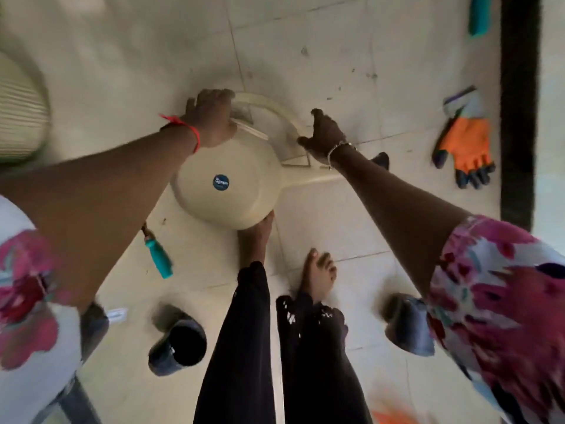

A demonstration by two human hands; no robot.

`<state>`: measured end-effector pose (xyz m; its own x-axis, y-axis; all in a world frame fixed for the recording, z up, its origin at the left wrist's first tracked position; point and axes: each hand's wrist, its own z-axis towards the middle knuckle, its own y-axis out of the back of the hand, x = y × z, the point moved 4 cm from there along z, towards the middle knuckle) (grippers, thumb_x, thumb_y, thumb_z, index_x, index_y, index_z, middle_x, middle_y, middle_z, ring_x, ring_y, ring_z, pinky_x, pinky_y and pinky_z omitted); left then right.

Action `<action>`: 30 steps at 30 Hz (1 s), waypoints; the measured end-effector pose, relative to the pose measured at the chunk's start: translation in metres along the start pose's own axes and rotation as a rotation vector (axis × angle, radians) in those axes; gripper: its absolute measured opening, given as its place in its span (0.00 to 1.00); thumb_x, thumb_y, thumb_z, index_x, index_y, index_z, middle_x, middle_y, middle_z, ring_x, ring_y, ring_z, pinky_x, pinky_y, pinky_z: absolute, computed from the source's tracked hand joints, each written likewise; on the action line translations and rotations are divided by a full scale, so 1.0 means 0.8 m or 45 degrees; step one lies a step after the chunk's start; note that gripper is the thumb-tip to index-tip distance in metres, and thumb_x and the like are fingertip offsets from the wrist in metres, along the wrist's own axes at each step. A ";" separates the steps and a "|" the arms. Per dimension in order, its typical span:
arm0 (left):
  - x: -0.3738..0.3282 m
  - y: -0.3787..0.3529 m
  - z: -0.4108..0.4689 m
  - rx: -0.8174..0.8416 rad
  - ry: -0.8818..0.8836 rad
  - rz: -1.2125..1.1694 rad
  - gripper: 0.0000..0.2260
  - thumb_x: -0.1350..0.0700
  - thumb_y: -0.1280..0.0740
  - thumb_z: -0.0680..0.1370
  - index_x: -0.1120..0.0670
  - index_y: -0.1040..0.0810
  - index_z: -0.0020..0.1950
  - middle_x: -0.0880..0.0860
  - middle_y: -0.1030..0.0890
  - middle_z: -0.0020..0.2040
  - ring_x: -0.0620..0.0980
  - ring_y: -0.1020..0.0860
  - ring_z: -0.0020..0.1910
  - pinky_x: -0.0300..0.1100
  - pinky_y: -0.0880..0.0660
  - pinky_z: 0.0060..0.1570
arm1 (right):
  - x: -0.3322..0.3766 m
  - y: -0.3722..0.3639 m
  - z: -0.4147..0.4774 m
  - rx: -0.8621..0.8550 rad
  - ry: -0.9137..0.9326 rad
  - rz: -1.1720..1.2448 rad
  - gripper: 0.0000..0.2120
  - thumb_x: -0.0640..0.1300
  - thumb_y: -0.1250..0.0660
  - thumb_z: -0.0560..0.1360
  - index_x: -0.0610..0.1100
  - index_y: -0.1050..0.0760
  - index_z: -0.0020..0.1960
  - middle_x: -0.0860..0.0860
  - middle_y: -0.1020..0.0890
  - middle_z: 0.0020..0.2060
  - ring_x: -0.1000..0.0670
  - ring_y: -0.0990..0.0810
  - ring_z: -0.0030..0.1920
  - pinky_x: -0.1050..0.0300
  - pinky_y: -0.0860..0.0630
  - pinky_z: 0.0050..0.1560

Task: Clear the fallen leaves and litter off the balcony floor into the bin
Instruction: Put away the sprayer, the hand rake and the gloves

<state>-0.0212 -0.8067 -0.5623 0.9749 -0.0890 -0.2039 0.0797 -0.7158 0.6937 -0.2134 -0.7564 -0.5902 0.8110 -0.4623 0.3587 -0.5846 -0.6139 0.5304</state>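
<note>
Gripping the watering can (238, 166) edge, left hand (211, 118); right hand (324, 133) splayed alongside.

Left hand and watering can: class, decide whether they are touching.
Touching. The head view shows the left hand with its fingers curled over the top edge of the cream watering can, gripping it, with no gap between them.

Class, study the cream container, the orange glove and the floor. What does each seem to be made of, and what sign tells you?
Cream container: probably moulded plastic, smooth with a soft sheen and a one-piece curved handle.
Orange glove: likely fabric with a rubbery coating; it looks matte and limp, with dark fingertips.
Floor: seemingly ceramic or stone tile, pale, with straight grout lines.
</note>
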 end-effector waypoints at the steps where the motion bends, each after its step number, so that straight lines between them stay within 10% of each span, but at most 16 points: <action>1: 0.003 -0.006 0.013 0.007 0.008 -0.023 0.27 0.57 0.36 0.77 0.59 0.40 0.73 0.62 0.36 0.71 0.59 0.40 0.72 0.54 0.42 0.71 | -0.001 -0.009 0.016 0.013 -0.027 0.045 0.29 0.42 0.36 0.76 0.35 0.44 0.71 0.38 0.32 0.67 0.41 0.34 0.68 0.57 0.39 0.61; 7: 0.025 -0.046 0.060 0.065 0.049 -0.100 0.33 0.57 0.34 0.76 0.59 0.47 0.76 0.62 0.40 0.74 0.60 0.41 0.73 0.56 0.43 0.71 | -0.009 -0.049 0.077 0.053 -0.096 0.319 0.24 0.38 0.36 0.75 0.38 0.36 0.70 0.40 0.29 0.65 0.41 0.28 0.63 0.51 0.28 0.62; 12: 0.017 -0.028 0.037 -0.003 -0.061 -0.047 0.42 0.59 0.28 0.69 0.51 0.49 0.76 0.54 0.51 0.77 0.54 0.54 0.76 0.58 0.53 0.73 | -0.022 -0.038 0.034 0.146 -0.044 0.631 0.20 0.29 0.35 0.73 0.35 0.29 0.64 0.39 0.24 0.52 0.50 0.21 0.35 0.64 0.25 0.25; 15: -0.019 -0.009 0.014 0.207 -0.167 0.031 0.46 0.60 0.28 0.69 0.45 0.54 0.77 0.47 0.54 0.78 0.48 0.59 0.76 0.57 0.63 0.73 | -0.028 -0.017 -0.023 0.121 -0.010 0.775 0.22 0.26 0.32 0.69 0.34 0.27 0.62 0.39 0.24 0.47 0.43 0.23 0.38 0.49 0.21 0.38; 18: -0.080 0.010 -0.009 0.311 -0.284 0.117 0.35 0.60 0.30 0.71 0.45 0.41 0.74 0.48 0.41 0.75 0.47 0.49 0.76 0.56 0.65 0.71 | -0.045 0.013 -0.084 0.080 -0.005 0.775 0.25 0.27 0.31 0.67 0.37 0.26 0.63 0.45 0.24 0.45 0.48 0.24 0.34 0.70 0.26 0.33; 23: -0.229 0.041 -0.060 0.403 -0.617 0.215 0.15 0.58 0.33 0.76 0.57 0.26 0.62 0.58 0.23 0.60 0.56 0.24 0.57 0.44 0.31 0.56 | -0.133 0.073 -0.199 -0.068 -0.073 0.749 0.25 0.31 0.30 0.67 0.41 0.25 0.63 0.43 0.21 0.56 0.61 0.24 0.44 0.68 0.31 0.54; 27: -0.377 0.040 -0.125 0.449 -0.891 0.461 0.17 0.58 0.34 0.77 0.57 0.28 0.65 0.59 0.25 0.63 0.56 0.27 0.61 0.41 0.35 0.55 | -0.220 0.122 -0.309 -0.312 -0.170 0.826 0.18 0.30 0.35 0.72 0.37 0.25 0.62 0.40 0.22 0.57 0.49 0.23 0.43 0.80 0.34 0.36; 30: -0.473 0.020 -0.173 0.440 -1.057 0.607 0.21 0.57 0.35 0.77 0.56 0.32 0.70 0.59 0.28 0.67 0.57 0.29 0.65 0.42 0.37 0.60 | -0.285 0.140 -0.387 -0.461 -0.269 0.844 0.22 0.29 0.32 0.68 0.37 0.25 0.62 0.40 0.22 0.57 0.45 0.22 0.51 0.66 0.29 0.48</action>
<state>-0.3599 -0.6885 -0.3782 0.4266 -0.7760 -0.4646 -0.4720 -0.6292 0.6175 -0.4558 -0.5215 -0.3745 0.2525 -0.7935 0.5537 -0.8710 0.0629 0.4872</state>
